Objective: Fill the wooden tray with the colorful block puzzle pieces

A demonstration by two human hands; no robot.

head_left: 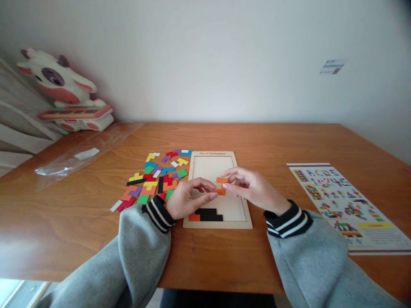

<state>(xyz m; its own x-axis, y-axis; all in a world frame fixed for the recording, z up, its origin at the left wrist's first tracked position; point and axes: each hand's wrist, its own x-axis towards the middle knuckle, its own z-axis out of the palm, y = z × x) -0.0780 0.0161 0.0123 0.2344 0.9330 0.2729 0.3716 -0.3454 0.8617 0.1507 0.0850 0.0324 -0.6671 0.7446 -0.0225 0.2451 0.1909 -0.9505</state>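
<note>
Flat, bright orange puzzle piece (221,180), square-cornered, with a notched edge.

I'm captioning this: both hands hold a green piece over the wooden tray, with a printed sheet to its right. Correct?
Only the colour is wrong: the head view shows the left hand and right hand holding an orange piece over the tray.

On the desk (289,141), loose pieces (150,185) lie at nine o'clock from the tray (218,225), a printed sheet (346,209) at three, a plastic bag (72,158) at ten, a toy (73,94) behind it; fitted pieces (208,215) sit inside at seven.
</note>
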